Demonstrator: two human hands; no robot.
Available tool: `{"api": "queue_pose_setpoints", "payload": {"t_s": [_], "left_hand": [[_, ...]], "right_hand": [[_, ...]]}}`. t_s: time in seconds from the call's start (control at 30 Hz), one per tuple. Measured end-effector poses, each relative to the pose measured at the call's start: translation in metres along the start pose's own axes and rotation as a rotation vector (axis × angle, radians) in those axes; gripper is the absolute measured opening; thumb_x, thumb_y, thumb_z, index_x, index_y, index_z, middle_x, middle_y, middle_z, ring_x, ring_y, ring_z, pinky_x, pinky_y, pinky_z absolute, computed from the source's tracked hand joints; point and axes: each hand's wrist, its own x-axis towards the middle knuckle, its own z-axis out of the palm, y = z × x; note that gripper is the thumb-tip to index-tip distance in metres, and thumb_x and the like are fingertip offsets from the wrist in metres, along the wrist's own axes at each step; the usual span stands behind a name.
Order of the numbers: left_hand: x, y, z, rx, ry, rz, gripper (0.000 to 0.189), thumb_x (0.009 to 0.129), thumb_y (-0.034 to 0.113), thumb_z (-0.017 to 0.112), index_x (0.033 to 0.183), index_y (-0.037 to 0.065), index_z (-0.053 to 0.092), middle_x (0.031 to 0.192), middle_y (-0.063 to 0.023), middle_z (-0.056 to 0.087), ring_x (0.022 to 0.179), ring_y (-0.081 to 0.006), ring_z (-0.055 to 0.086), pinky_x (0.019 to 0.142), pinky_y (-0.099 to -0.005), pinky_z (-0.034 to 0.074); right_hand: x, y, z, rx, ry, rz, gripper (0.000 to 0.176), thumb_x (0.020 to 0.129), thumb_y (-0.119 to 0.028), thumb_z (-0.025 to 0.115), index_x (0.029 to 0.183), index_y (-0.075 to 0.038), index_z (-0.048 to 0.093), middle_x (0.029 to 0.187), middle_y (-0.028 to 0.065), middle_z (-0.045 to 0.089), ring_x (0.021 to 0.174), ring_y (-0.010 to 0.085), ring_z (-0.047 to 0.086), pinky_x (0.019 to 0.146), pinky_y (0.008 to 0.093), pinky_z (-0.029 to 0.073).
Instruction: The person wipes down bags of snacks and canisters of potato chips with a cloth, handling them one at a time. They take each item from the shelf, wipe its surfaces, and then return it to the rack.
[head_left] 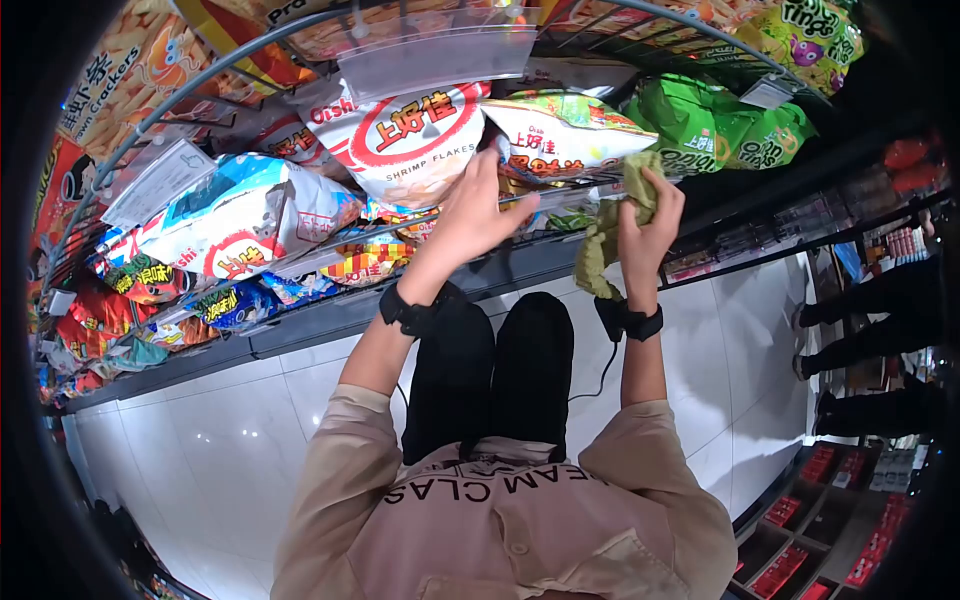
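Hands at a snack shelf, one on a bag, one holding a cloth.
The left hand (pixel 478 215) lies open, fingers loosely spread, against the lower edge of the shrimp-flakes bag (pixel 410 140) on the wire shelf (pixel 330 320). The right hand (pixel 648 228) is closed around a green cloth (pixel 598 255), which hangs down beside the wrist, just below a smaller bag (pixel 560 130). Green bags (pixel 720 125) sit further right.

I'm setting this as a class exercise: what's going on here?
A person stands at a shop shelf full of snack bags. The left hand rests open against a white shrimp flakes bag. The right hand grips a green cloth, held up beside a green-topped snack bag.
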Motion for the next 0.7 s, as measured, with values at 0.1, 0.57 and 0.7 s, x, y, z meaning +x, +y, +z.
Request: {"api": "queue_pose_setpoints", "payload": {"t_s": [0.1, 0.57, 0.7], "left_hand": [[0.029, -0.005, 0.004, -0.050, 0.033, -0.014, 0.070, 0.073, 0.034, 0.071, 0.119, -0.008, 0.040, 0.113, -0.0257, 0.051, 0.100, -0.0391, 0.054, 0.087, -0.0411, 0.043], [0.095, 0.004, 0.011, -0.172, 0.036, -0.206, 0.066, 0.066, 0.062, 0.068, 0.083, -0.001, 0.065, 0.080, -0.0166, 0.066, 0.076, -0.0265, 0.063, 0.074, -0.0351, 0.047], [0.102, 0.014, 0.004, -0.284, 0.019, -0.294, 0.066, 0.064, 0.065, 0.068, 0.075, -0.001, 0.066, 0.074, -0.0119, 0.065, 0.070, -0.0215, 0.060, 0.070, -0.0323, 0.046]], "right_hand": [[0.007, 0.007, 0.013, -0.024, -0.078, -0.002, 0.048, 0.071, 0.002, 0.058, 0.118, -0.001, 0.050, 0.111, 0.0177, 0.050, 0.103, 0.0312, 0.052, 0.088, 0.0361, 0.042], [0.098, -0.001, 0.058, 0.274, -0.157, 0.143, 0.028, 0.079, -0.017, 0.067, 0.092, 0.005, 0.058, 0.078, 0.0176, 0.065, 0.072, 0.0249, 0.063, 0.066, 0.0331, 0.047], [0.105, 0.002, 0.073, 0.111, -0.091, 0.112, 0.033, 0.078, -0.022, 0.067, 0.094, 0.006, 0.057, 0.077, 0.0254, 0.062, 0.077, 0.0424, 0.060, 0.067, 0.0410, 0.047]]}}
